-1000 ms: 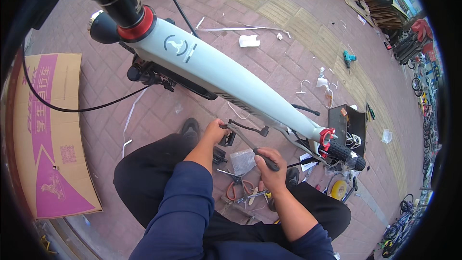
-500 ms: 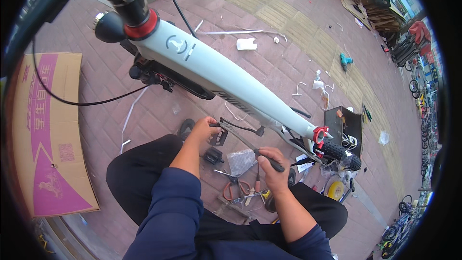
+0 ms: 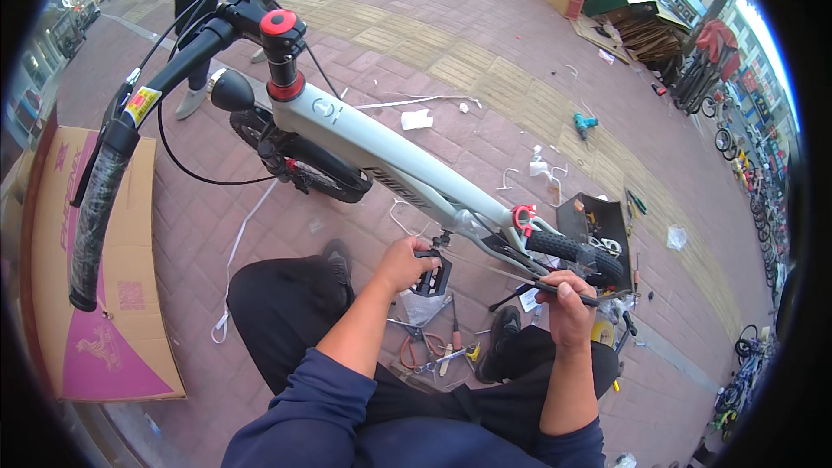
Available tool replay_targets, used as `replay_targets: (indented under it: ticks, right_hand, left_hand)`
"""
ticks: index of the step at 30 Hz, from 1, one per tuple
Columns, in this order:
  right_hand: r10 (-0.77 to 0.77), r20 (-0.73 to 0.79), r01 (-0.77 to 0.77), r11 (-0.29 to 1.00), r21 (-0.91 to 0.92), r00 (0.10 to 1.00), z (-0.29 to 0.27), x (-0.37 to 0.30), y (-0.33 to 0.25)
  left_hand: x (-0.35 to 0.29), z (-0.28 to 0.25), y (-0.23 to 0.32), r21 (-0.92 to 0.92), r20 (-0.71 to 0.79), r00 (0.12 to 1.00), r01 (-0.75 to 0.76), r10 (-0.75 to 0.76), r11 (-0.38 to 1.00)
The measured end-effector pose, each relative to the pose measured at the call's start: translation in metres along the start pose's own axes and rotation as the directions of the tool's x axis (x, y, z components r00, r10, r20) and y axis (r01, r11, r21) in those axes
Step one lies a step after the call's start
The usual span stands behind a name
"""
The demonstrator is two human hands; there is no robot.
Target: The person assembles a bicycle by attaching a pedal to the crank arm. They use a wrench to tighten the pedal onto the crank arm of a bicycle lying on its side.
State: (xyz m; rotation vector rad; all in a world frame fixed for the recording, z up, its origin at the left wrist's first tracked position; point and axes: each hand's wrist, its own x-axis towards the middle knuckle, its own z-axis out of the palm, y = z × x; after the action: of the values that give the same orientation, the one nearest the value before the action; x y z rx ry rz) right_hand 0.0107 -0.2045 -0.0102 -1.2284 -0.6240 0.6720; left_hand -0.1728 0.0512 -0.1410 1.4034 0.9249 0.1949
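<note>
On the brick pavement [image 3: 485,156], the left hand [image 3: 406,265] holds a black pedal [image 3: 435,277] just beside a pale bicycle frame [image 3: 381,147]; the right hand [image 3: 568,302] grips a long dark-handled tool [image 3: 513,276]. Scissors [image 3: 419,335] lie left of the right shoe [image 3: 498,343], and an open toolbox [image 3: 614,218] stands by the rear wheel [image 3: 572,253]. A printed carton [image 3: 113,264] lies along the pavement's left edge, with flattened cardboard [image 3: 650,43] piled toward its far right corner

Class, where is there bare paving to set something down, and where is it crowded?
Bare paving lies between the cardboard carton and the white strap; another patch lies between the white scrap and the teal drill. It is crowded just below the left hand and black pedal, where bubble wrap, a screwdriver and an orange-handled tool lie.
</note>
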Motion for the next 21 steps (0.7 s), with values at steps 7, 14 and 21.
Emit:
replay_targets:
  ticks: [7, 14, 21]
  right_hand:
    - [0.277, -0.236, -0.203, 0.934, 0.293, 0.931, -0.011, 0.000, 0.035]
    - [0.263, -0.334, -0.255, 0.965, 0.070, 0.905, 0.024, 0.004, -0.003]
    - [-0.283, 0.425, 0.510, 0.502, -0.699, 0.860, 0.195, 0.038, -0.036]
  left_hand:
    - [0.011, 0.000, -0.014, 0.038, 0.028, 0.995, -0.098, 0.097, 0.994]
    - [0.009, 0.006, -0.015, -0.315, 0.126, 0.980, -0.108, 0.155, 0.943]
    - [0.016, -0.002, -0.030, -0.546, 0.136, 0.943, -0.184, 0.304, 0.817]
